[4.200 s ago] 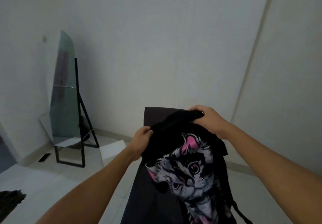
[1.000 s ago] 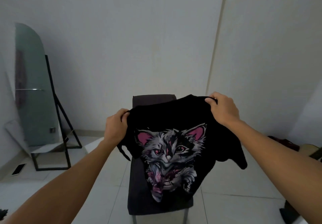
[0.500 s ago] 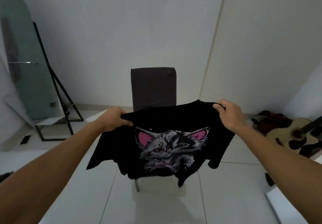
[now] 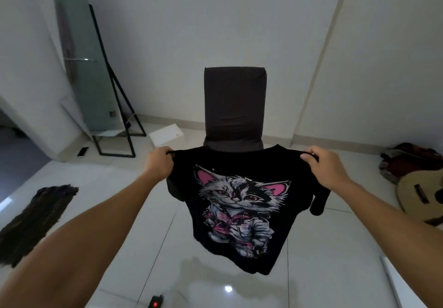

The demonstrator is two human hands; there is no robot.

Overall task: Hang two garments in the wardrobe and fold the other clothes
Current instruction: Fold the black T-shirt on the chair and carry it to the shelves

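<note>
At the far left we see a dark, rough-textured cloth (image 4: 36, 221) lying flat on the glossy white tiled floor (image 4: 115, 211), and behind it a tall frosted-glass panel on a black metal stand (image 4: 96, 77) leaning against the wall. Our left hand (image 4: 159, 164) has its fingers curled around one shoulder of the black T-shirt with a grey-and-pink cat print (image 4: 239, 202). The shirt stretches rightward from that hand, spread out in the air with the print facing us, its hem hanging free above the floor. Behind its collar stands a dark brown upholstered chair (image 4: 235, 106). Our right hand (image 4: 323, 166) pinches the other shoulder, thumb on top of the fabric. Beyond it, at the right edge, a pale wooden acoustic guitar (image 4: 419, 195) lies on the floor.
</note>
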